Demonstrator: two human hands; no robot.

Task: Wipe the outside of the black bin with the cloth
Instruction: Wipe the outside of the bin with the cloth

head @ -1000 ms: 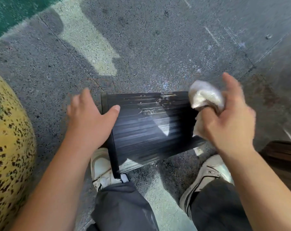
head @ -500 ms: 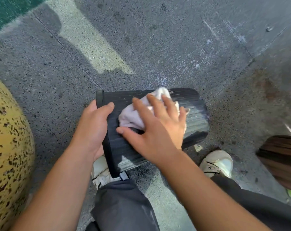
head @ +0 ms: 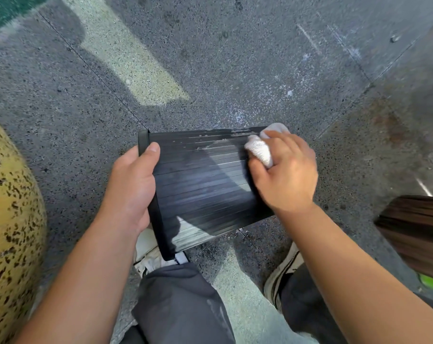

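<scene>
The black ribbed bin [head: 200, 192] lies on its side on the grey floor, its rim to the left and its base end to the right. My left hand [head: 132, 187] grips the rim end, thumb on top of the wall. My right hand [head: 288, 177] is closed around a bunched white cloth [head: 260, 147] and presses it on the bin's upper right part, near the base end. Pale dried smears show along the bin's far top edge, just left of the cloth.
A yellow speckled rounded object [head: 9, 219] stands close at the left. A dark brown striped thing [head: 418, 232] sits at the right edge. My white shoes [head: 282, 276] and dark trouser legs [head: 183, 304] are right under the bin. Speckled stone floor [head: 235, 58] extends ahead.
My right hand with the cloth slid from the middle of the bin wall to its right end. My left hand stayed on the rim; the bin turned slightly.
</scene>
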